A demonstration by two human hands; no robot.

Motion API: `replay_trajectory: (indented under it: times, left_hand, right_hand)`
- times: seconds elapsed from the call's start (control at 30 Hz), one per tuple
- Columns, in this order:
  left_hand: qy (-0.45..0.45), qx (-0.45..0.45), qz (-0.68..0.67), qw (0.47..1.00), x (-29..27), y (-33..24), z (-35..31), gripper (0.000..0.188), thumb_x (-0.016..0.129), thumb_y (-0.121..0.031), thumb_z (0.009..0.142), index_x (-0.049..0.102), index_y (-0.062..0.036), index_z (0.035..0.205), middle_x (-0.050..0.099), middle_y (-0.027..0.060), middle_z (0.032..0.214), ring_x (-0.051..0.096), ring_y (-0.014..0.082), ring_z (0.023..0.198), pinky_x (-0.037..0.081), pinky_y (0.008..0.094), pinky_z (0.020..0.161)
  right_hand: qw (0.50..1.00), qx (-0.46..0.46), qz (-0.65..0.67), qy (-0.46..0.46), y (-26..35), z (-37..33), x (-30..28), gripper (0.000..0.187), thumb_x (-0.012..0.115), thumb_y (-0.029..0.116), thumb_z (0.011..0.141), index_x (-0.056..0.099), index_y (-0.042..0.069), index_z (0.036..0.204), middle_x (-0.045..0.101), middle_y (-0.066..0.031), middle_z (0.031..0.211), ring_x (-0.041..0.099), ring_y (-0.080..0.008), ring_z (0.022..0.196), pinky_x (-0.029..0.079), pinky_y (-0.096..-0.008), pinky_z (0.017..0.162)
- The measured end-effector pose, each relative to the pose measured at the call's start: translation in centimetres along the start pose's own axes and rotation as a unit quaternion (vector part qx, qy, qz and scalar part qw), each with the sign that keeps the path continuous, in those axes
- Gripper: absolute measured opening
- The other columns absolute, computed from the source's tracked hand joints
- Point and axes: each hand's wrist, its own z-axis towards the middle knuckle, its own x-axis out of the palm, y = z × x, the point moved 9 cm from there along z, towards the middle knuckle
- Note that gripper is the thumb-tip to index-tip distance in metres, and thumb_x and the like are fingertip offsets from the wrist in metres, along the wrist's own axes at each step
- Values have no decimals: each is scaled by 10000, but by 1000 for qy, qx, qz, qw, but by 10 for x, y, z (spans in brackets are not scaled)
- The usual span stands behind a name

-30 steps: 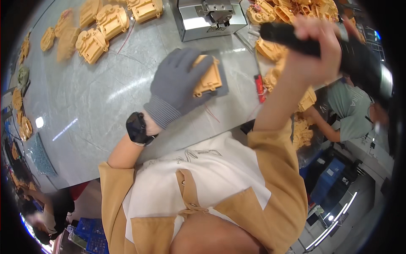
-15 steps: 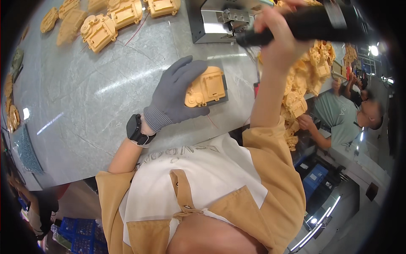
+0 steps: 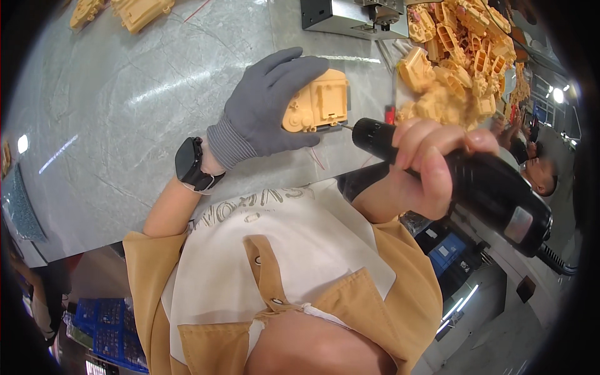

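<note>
My left hand [image 3: 262, 103], in a grey glove, curls round a yellow-orange plastic housing [image 3: 315, 103]. The thumb lies along its near side and the fingers along the far side. Under the housing a dark base [image 3: 348, 94] shows at its right edge. My bare right hand [image 3: 431, 156] is wrapped round a black corded electric screwdriver [image 3: 487, 187]. Its nose points left, and the thin bit [image 3: 344, 125] reaches the housing's near right corner. Whether the bit touches it I cannot tell. A thin red wire [image 3: 319, 157] lies on the table beside my left thumb.
A heap of yellow-orange plastic parts [image 3: 462, 56] lies at the far right. Beside it stands a metal machine [image 3: 347, 19] at the table's back. More housings [image 3: 140, 12] are at the far left, on the grey table [image 3: 156, 131]. A person [image 3: 540, 175] is at the right.
My right hand has brought the screwdriver down from near the metal machine to the housing's near right corner. The bit now points left. My left hand still holds the housing.
</note>
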Motion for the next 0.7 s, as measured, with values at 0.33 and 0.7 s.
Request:
replay_trajectory:
  times: [0.33, 0.7]
  left_hand:
    - [-30, 7, 4, 1000, -2, 1, -1, 829, 816, -290, 540, 442, -120, 1260, 527, 81, 1204, 469, 316, 1159, 414, 401, 928]
    - [13, 26, 10, 1000, 1, 2, -4, 754, 791, -341, 574, 499, -123, 1233, 446, 122, 1324, 421, 364, 1197, 396, 438, 956]
  right_hand:
    - [996, 5, -71, 60, -10, -2, 12, 394, 488, -3, 695, 380, 38, 1072, 435, -77, 584, 405, -170, 422, 394, -350, 476]
    - [994, 0, -91, 66, -8, -8, 19, 403, 532, -33, 697, 376, 46, 1059, 470, -65, 587, 458, -177, 444, 408, -331, 470]
